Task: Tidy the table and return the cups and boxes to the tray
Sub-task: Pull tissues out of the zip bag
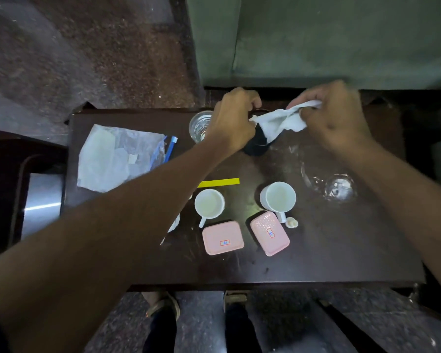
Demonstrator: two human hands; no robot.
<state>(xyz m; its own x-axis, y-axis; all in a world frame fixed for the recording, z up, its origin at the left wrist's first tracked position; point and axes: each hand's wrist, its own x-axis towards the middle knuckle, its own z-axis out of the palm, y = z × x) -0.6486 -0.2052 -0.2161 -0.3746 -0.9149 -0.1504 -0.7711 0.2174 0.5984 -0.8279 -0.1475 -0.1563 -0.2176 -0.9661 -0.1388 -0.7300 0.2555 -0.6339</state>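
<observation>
Wiping comes first: my left hand (233,118) and right hand (334,115) both grip the white cloth (280,121). Cups (209,203) and pink boxes (223,238) wait on the table (341,250); no tray visible, so I judge finding it comes next.

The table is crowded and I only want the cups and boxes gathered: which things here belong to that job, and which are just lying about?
Belong to the job:
left white cup
right white cup
left pink box
right pink box

Lying about:
plastic bag
blue pen
yellow strip
upright glass
tipped glass
white cloth, held by both hands
</observation>
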